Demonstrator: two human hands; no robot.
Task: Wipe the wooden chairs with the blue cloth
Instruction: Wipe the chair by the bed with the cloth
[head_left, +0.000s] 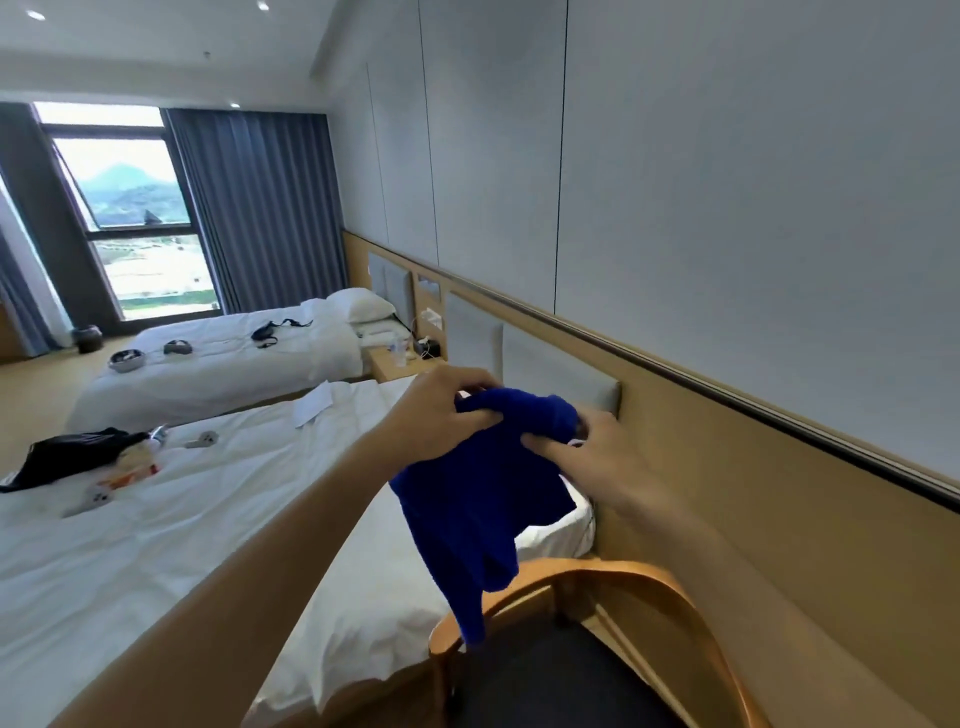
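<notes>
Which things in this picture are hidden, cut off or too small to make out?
- Wooden chair, head view: legs and seat front are cut off by the bottom edge.
- Right hand: some fingers are hidden behind the blue cloth.
- Items on the nightstand: too small and blurred to identify.

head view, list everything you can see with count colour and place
blue cloth: 1, deep blue, hanging above the chair
wooden chair: 1, tan curved back, dark seat, bottom right
beds: 2, white, left and centre
pillow: 1, white, far bed
nightstand: 1, light wood, between the beds
curtains: dark blue, beside the window
black garment: 1, near bed, left
left hand: gripping the cloth's top
right hand: pinching the cloth's top
</notes>
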